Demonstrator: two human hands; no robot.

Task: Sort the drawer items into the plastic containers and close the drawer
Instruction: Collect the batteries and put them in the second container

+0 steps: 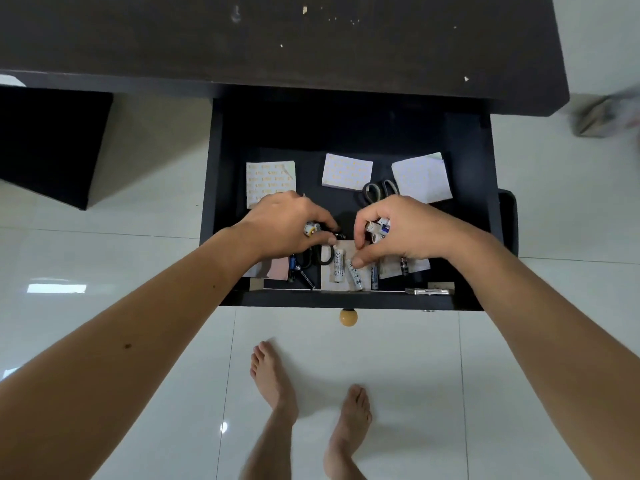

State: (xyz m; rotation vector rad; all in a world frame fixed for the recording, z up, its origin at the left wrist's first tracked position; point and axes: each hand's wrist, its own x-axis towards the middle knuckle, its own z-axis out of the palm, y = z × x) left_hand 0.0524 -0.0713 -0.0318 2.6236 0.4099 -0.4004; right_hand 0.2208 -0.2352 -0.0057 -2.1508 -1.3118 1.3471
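Both my hands are down in the open drawer, which is pulled out from under the dark surface. My left hand is curled over, its fingers closed around a small battery with a yellow end that shows under my palm. My right hand is bunched up as well, gripping a few white batteries in the curl of its fingers, while its thumb tip rests down on the loose batteries lying on a tan pad near the drawer's front.

Three pads of sticky notes lie towards the back: one on the left, one in the middle, one on the right. A pair of scissors has its grey handles between the middle and right pads, just beyond my right knuckles. A second pair with black handles lies beneath my left hand, beside a pink pad and a couple of dark batteries. The round knob sticks out from the drawer's front, above my bare feet on the white tiled floor.
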